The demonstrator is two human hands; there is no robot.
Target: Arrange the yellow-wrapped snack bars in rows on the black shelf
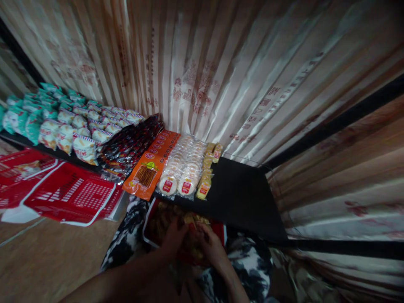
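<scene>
On my lap rests a red basket (145, 229) with a white rim, and several gold-wrapped snack packets (162, 210) lie dimly inside it. Both my hands are down in it. My left hand (174, 236) has its fingers curled at the left side of a gold and red snack packet (190, 221). From the other side, my right hand (208, 240) pinches the same packet or one against it; dim light and blur hide the exact grip. Just beyond the basket, a short row of similar gold packets (204, 185) lies on the black board.
Left of the gold row on the black board (249, 198) are round white crackers (186, 181), an orange snack bag (147, 172), dark packets (129, 145), and white and green bags (34, 122). Red bags (72, 189) lie at left. A pleated curtain (202, 75) hangs behind.
</scene>
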